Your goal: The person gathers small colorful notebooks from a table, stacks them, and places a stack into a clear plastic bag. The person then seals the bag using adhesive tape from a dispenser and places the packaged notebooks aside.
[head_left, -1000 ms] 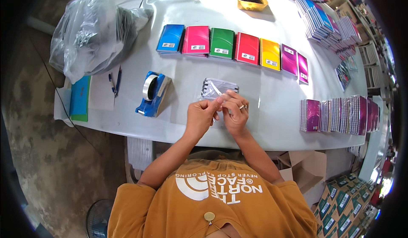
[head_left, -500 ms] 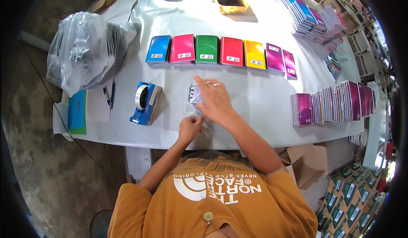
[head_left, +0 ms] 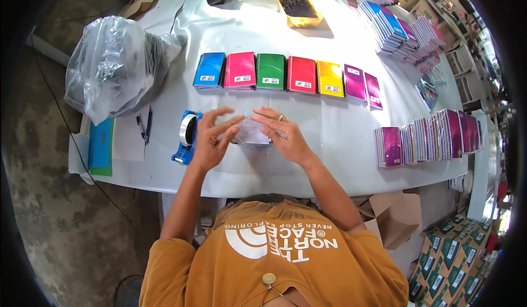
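A small pack of notebooks in clear plastic wrap (head_left: 253, 134) lies on the white table (head_left: 329, 159) in front of me. My left hand (head_left: 210, 141) holds the pack's left end with fingers spread. My right hand (head_left: 284, 135), with a ring on one finger, lies over its right side and presses it down. Just left of my left hand stands a blue tape dispenser (head_left: 185, 137). Beyond the pack runs a row of coloured notebooks (head_left: 285, 74), from blue through pink, green, red and yellow to purple.
A bulging clear plastic bag (head_left: 112, 71) sits at the far left, with a pen (head_left: 147, 127) and a blue-green book (head_left: 100, 149) below it. Upright notebooks (head_left: 428, 137) fill the right side, with more stacks (head_left: 398, 30) behind. A yellow tray (head_left: 299, 8) stands at the back. Cardboard boxes (head_left: 395, 219) are under the table's right end.
My hands were together near the table edge. The right reached forward to the wrapped pack, and the left has now joined it at the pack's left end.
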A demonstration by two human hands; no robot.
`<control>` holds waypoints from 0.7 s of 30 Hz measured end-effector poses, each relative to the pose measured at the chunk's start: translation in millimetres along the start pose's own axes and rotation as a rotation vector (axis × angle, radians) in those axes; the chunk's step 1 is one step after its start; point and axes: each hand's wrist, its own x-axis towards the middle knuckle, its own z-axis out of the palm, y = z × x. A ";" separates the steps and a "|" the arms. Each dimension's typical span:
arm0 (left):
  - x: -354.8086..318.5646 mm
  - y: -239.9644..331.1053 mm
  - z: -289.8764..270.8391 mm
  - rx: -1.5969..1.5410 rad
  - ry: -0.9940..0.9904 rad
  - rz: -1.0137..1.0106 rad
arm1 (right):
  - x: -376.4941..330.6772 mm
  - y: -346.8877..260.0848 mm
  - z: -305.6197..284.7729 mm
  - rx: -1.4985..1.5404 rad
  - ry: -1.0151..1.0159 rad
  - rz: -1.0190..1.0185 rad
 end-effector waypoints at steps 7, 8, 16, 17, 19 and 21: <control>1.8 11.5 -40.7 -0.206 0.326 -0.112 | -13.9 2.9 -2.1 0.250 0.328 -0.029; -1.4 6.3 -37.2 -0.286 0.299 -0.106 | -20.2 10.9 -0.2 0.237 0.335 -0.044; -36.4 -13.3 59.3 -0.510 0.162 -0.265 | -0.1 12.1 78.8 0.133 0.676 0.160; -38.9 -10.0 66.2 -0.436 0.227 -0.265 | 6.0 10.5 79.6 0.163 0.729 0.204; -41.5 -1.9 76.1 -0.287 0.353 -0.261 | 10.1 8.2 80.3 0.117 0.792 0.205; -40.1 2.7 77.4 -0.130 0.459 -0.172 | 11.4 9.1 81.7 0.092 0.807 0.236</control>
